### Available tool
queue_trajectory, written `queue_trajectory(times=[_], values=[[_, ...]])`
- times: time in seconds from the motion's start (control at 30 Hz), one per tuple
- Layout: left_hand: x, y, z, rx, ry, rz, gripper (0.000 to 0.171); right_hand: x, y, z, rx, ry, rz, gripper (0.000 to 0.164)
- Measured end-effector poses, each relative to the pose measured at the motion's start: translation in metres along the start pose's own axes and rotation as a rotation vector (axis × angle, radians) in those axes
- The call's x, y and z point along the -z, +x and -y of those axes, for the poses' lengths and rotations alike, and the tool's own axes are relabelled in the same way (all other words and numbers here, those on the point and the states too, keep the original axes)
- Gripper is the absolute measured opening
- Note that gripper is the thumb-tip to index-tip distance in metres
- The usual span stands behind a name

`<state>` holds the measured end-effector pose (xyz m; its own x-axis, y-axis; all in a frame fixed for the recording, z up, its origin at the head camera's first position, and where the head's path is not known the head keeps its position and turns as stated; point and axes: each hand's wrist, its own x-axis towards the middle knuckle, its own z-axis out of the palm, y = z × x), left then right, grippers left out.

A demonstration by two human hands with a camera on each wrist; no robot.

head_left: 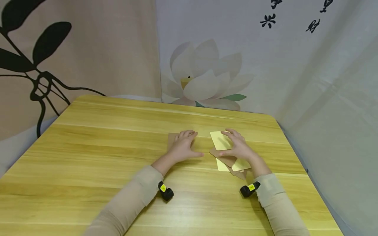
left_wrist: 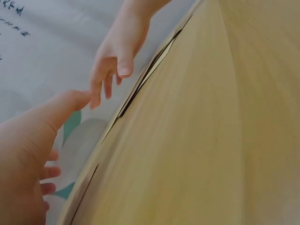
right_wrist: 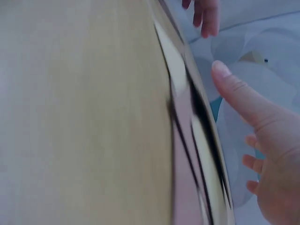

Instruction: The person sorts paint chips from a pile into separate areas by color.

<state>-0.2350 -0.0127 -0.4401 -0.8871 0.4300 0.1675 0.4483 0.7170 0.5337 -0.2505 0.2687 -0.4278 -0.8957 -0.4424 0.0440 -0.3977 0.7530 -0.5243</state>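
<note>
Cards (head_left: 220, 141), yellow and brown, lie in a loose overlapping heap on the right side of the worktop (head_left: 112, 183), partly hidden below my right hand (head_left: 238, 150). A single brown card (head_left: 171, 139) shows by itself farther left, just past my left hand (head_left: 182, 149), which covers part of it. Both grips are spread — thumbs well apart from the fingers, nothing pinched — and the wrist views show both hands raised above the wood.

Between my hands I have a strip of plain wood, and much wider room to the left and toward me. The far edge (head_left: 177, 105) of the worktop runs beyond the cards; the right edge is nearer to the heap than the left one.

The farthest yellow card tilts slightly, its far end turned left. Below it, a brown card (head_left: 227, 160) has its long axis slanting from far left to near right. The single brown card's left side points almost straight away from me — its full length I cannot tell.
</note>
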Motion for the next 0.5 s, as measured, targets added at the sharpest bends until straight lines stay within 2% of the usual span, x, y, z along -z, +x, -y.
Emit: queue_trajectory(times=[0.3, 0.5], values=[[-0.019, 0.020, -0.023, 0.026, -0.003, 0.045, 0.096, 0.019, 0.004, -0.022, -0.003, -0.018, 0.070, 0.102], [-0.030, 0.034, -0.031, 0.050, -0.033, 0.061, 0.096, 0.026, 0.008, -0.029, -0.033, -0.024, 0.138, 0.101]])
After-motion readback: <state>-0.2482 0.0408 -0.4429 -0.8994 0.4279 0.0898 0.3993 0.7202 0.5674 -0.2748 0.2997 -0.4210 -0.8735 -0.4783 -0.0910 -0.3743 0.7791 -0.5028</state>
